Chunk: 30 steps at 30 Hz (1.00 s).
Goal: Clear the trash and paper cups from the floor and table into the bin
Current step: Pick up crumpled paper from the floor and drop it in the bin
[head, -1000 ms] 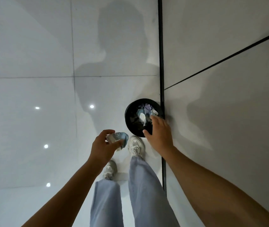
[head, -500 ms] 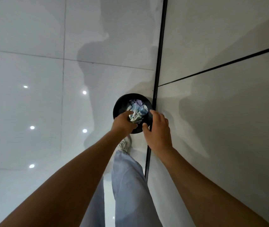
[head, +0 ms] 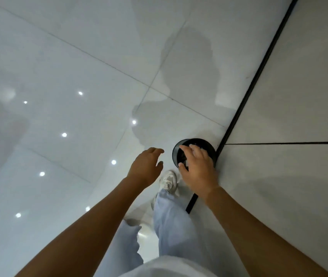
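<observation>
Bin: I am looking down at the round black plastic bin (head: 209, 145), which is standing on the glossy white tiled floor (head: 69, 76), just beside the black strip at the foot of the pale grey wall (head: 288, 86).
Trash: pale crumpled bits are showing inside the bin, mostly hidden behind my right hand; I cannot tell what they are.
Right hand: my right hand (head: 198, 168) is hovering over the bin's near rim, palm down, fingers spread and lightly bent, gripping nothing that I can see.
Left hand: my left hand (head: 146, 168) is hanging just left of the bin, apart from it, fingers relaxed and reaching forward, holding nothing.
Arms: both bare forearms are stretching toward the bin from below.
Legs: light blue trousers and a white sneaker (head: 168, 180) are standing just short of the bin.
</observation>
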### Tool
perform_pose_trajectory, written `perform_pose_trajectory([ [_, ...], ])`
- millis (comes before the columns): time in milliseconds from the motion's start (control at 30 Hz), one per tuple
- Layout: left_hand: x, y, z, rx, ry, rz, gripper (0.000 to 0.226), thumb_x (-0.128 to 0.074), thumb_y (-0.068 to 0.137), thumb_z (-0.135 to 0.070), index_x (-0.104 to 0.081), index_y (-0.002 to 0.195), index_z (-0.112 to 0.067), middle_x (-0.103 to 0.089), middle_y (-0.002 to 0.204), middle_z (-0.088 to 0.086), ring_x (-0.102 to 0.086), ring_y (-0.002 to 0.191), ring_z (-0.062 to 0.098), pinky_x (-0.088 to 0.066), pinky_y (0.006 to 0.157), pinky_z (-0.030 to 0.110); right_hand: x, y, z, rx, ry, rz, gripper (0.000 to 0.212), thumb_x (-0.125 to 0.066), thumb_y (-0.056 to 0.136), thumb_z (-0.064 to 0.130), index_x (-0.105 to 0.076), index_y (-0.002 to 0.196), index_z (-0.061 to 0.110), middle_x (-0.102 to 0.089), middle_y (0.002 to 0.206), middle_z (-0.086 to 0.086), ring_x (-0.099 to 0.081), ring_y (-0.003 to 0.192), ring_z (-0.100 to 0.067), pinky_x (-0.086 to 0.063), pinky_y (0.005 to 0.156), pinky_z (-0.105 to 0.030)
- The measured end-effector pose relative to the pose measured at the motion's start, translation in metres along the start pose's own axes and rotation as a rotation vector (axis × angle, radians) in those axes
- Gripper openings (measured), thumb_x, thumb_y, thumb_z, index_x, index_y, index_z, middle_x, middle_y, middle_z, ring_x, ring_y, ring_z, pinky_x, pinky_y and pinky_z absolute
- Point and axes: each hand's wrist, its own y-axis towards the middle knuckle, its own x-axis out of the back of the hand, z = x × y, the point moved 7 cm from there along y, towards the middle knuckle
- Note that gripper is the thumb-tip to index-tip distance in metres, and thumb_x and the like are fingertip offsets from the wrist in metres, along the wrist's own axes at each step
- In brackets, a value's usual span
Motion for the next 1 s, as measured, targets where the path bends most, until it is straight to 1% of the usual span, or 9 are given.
perform_pose_trajectory([
  [133, 0.050, -0.085, 0.048, 0.024, 0.038, -0.122, 0.042, -0.049, 0.096, -0.024, -0.045, 0.137, -0.016, -0.050, 0.138, 0.002, -0.049, 0.121, 0.023, -0.037, 0.100, 0.029, 0.000, -0.022, 0.104, 0.160, -0.145, 0.061, 0.054, -0.047, 0.096, 0.036, -0.029, 0.146, 0.028, -0.031, 0.151, -0.003, -0.028, 0.136, -0.023, -0.028, 0.110, -0.039],
  [267, 0.083, -0.194, 0.127, 0.151, 0.025, -0.263, 0.042, -0.046, 0.096, -0.025, -0.045, 0.138, -0.018, -0.049, 0.139, 0.002, -0.048, 0.123, 0.021, -0.032, 0.107, 0.028, -0.028, -0.066, 0.232, 0.376, -0.256, 0.114, 0.053, -0.044, 0.097, 0.035, -0.028, 0.146, 0.026, -0.036, 0.147, -0.004, -0.037, 0.128, -0.025, -0.032, 0.106, -0.038],
  [433, 0.096, -0.361, 0.244, 0.362, -0.061, -0.443, 0.041, -0.044, 0.097, -0.026, -0.045, 0.138, -0.019, -0.050, 0.138, -0.001, -0.045, 0.124, 0.019, -0.033, 0.106, 0.026, -0.101, -0.160, 0.400, 0.688, -0.427, 0.166, 0.053, -0.045, 0.097, 0.033, -0.028, 0.146, 0.026, -0.038, 0.146, -0.002, -0.040, 0.128, -0.024, -0.034, 0.106, -0.038],
  [567, 0.080, -0.499, 0.329, 0.567, -0.124, -0.570, 0.040, -0.044, 0.098, -0.025, -0.045, 0.138, -0.019, -0.049, 0.140, 0.001, -0.047, 0.123, 0.020, -0.031, 0.107, 0.027, -0.178, -0.256, 0.511, 0.965, -0.572, 0.231, 0.053, -0.045, 0.096, 0.034, -0.028, 0.146, 0.026, -0.037, 0.148, -0.003, -0.040, 0.130, -0.025, -0.031, 0.109, -0.040],
  [767, 0.027, -0.655, 0.417, 0.849, -0.288, -0.680, 0.040, -0.044, 0.097, -0.023, -0.045, 0.137, -0.018, -0.051, 0.136, 0.003, -0.050, 0.120, 0.020, -0.034, 0.104, 0.027, -0.283, -0.375, 0.622, 1.308, -0.764, 0.316, 0.054, -0.045, 0.096, 0.034, -0.027, 0.146, 0.026, -0.035, 0.149, -0.004, -0.039, 0.131, -0.026, -0.031, 0.109, -0.041],
  [900, -0.009, -0.726, 0.462, 1.000, -0.411, -0.739, 0.042, -0.043, 0.097, -0.023, -0.043, 0.138, -0.017, -0.050, 0.137, 0.002, -0.049, 0.121, 0.020, -0.034, 0.104, 0.028, -0.344, -0.435, 0.676, 1.474, -0.875, 0.382, 0.053, -0.044, 0.096, 0.032, -0.027, 0.146, 0.026, -0.036, 0.148, -0.004, -0.039, 0.130, -0.026, -0.031, 0.109, -0.040],
  [1000, -0.025, -0.766, 0.499, 1.088, -0.491, -0.771, 0.042, -0.042, 0.097, -0.024, -0.042, 0.139, -0.018, -0.048, 0.139, 0.002, -0.048, 0.122, 0.020, -0.035, 0.104, 0.027, -0.389, -0.465, 0.714, 1.561, -0.942, 0.440, 0.053, -0.043, 0.096, 0.031, -0.027, 0.146, 0.026, -0.036, 0.148, -0.003, -0.038, 0.129, -0.026, -0.029, 0.109, -0.040],
])
